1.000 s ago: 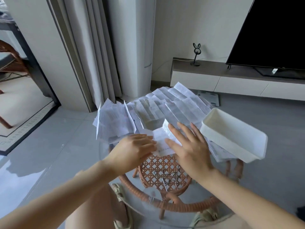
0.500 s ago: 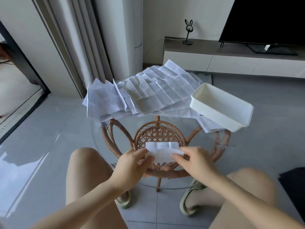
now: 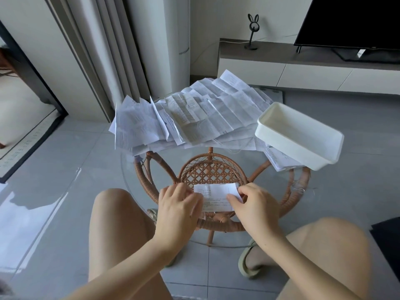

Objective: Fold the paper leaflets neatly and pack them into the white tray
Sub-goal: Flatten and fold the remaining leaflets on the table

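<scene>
A small folded paper leaflet (image 3: 216,197) lies at the near edge of the round glass table (image 3: 129,182). My left hand (image 3: 177,204) pinches its left end and my right hand (image 3: 255,202) pinches its right end, with the top flap folded down. Several unfolded leaflets (image 3: 194,118) lie in an overlapping pile across the far side of the table. The white tray (image 3: 298,135) sits at the right of the table on top of some leaflets, and nothing is inside it.
The table has a rattan frame (image 3: 212,169) under the glass. My bare knees and sandalled feet are below the near rim. A TV cabinet (image 3: 303,68) with a television stands behind; curtains and a doorway are at the left.
My hands drew one leaflet from the pile toward the near edge and now fold it between them. The camera tilted down, bringing my knees into view.
</scene>
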Available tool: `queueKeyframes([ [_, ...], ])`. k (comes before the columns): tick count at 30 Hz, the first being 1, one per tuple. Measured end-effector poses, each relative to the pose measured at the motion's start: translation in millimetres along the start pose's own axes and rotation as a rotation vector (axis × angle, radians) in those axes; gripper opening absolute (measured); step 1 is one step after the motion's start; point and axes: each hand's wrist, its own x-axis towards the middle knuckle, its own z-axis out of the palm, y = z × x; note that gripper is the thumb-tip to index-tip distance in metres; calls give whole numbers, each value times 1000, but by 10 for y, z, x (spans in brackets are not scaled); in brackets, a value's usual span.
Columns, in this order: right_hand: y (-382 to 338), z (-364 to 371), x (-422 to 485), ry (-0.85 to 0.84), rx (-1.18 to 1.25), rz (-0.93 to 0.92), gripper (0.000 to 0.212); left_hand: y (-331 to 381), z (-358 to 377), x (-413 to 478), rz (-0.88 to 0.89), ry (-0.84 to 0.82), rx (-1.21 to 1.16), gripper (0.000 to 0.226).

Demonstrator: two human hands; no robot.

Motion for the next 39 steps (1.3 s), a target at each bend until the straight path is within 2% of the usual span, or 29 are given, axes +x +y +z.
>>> queueKeyframes([
  [3, 21, 6, 11, -17, -2, -16, 46, -19, -4, 10, 325, -135, -109, 33],
  [5, 42, 6, 41, -33, -30, -8, 43, -32, -4, 31, 419, -249, -157, 39],
  [8, 12, -13, 67, -69, -38, 3, 47, -62, 2, 31, 443, -311, -149, 41],
  [11, -35, -37, 69, -70, -47, -1, 56, -68, -11, 20, 444, -303, -138, 41],
  [19, -48, -68, 116, -110, -105, -5, 35, -55, 11, 4, 420, -240, -129, 36],
  [21, -56, -70, 124, -129, -123, 8, 36, -64, 22, -3, 404, -247, -146, 42],
  [24, -60, -49, 127, -119, -118, 28, 45, -48, 8, 2, 416, -221, -140, 38],
  [26, -58, -44, 123, -108, -114, 31, 48, -37, -7, 6, 410, -241, -150, 49],
  [31, -61, -52, 118, -116, -132, 25, 36, -79, 11, -19, 421, -274, -139, 39],
  [35, -81, -56, 127, -126, -147, 26, 34, -87, 16, -12, 420, -320, -119, 59],
  [39, -89, -67, 133, -134, -160, 29, 36, -65, -2, 2, 424, -325, -102, 64],
])
